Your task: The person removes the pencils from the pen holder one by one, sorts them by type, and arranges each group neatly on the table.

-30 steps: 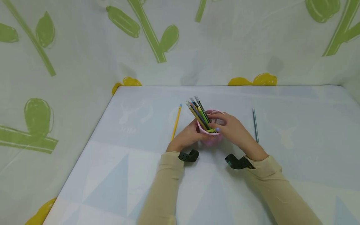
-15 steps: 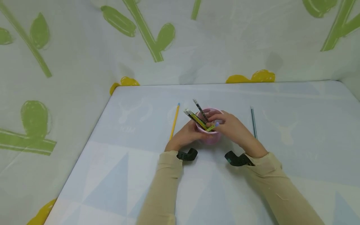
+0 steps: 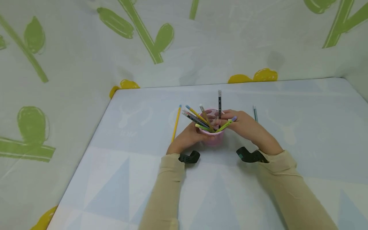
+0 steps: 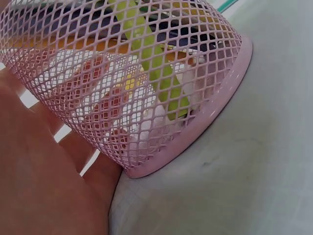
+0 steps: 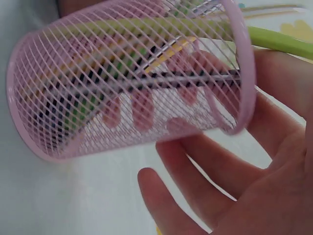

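A pink mesh pen cup (image 3: 212, 139) stands on the table with my left hand (image 3: 188, 137) gripping its left side; in the left wrist view that hand (image 4: 49, 166) wraps behind the mesh. Several pencils lean inside it, including yellow pencils (image 3: 193, 111) and a lime-green one with a purple end (image 3: 228, 123). My right hand (image 3: 244, 126) is at the right rim, its thumb and forefinger pinching an upright black pencil (image 3: 219, 101) in the cup. The right wrist view shows fingertips inside the mouth and the other fingers of that hand (image 5: 259, 181) spread loosely outside.
A yellow pencil (image 3: 176, 123) lies on the pale patterned table (image 3: 138, 179) left of the cup. Another, teal pencil (image 3: 255, 113) lies to the right, partly hidden behind the right hand. Walls with green plant prints (image 3: 115, 24) border the table at the back and left.
The bundled pencils have fanned out in the cup, and the black pencil has swung upright toward the right. The right hand has shifted slightly right; the left keeps its grip on the cup.
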Action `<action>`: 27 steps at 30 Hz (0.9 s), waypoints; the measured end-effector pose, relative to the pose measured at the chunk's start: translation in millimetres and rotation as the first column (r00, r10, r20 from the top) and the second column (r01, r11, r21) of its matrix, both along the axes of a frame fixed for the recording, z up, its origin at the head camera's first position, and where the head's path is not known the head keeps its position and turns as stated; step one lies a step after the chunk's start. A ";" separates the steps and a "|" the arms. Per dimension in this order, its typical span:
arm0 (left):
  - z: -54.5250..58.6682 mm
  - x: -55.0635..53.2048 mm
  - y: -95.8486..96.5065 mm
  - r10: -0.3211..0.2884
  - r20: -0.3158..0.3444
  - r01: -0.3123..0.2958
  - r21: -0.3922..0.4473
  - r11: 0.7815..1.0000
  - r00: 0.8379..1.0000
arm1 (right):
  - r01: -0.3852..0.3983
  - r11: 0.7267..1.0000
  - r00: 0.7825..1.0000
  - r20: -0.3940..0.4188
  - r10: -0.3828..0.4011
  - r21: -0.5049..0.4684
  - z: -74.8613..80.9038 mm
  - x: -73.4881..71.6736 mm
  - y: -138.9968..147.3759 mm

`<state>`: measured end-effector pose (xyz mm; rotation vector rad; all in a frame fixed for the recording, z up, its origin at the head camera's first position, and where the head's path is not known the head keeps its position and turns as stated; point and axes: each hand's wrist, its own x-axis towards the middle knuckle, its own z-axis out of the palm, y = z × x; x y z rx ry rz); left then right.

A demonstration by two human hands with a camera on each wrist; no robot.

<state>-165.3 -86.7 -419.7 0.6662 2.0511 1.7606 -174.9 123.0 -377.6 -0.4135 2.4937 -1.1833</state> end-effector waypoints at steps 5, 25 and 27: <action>-1.1 0.0 -0.2 0.027 0.060 -0.027 -0.010 1.000 0.998 | 0.067 0.995 0.998 0.026 -0.065 -0.073 6.4 -0.3 8.9; 0.7 -1.2 0.9 -0.011 0.017 0.010 0.059 0.998 1.000 | 0.242 0.750 0.939 -0.046 -0.341 -0.616 20.5 -0.8 46.5; 0.9 -1.0 1.2 -0.010 0.013 0.009 0.066 0.998 1.000 | 0.236 0.686 0.937 -0.026 -0.349 -0.689 21.0 -1.4 50.9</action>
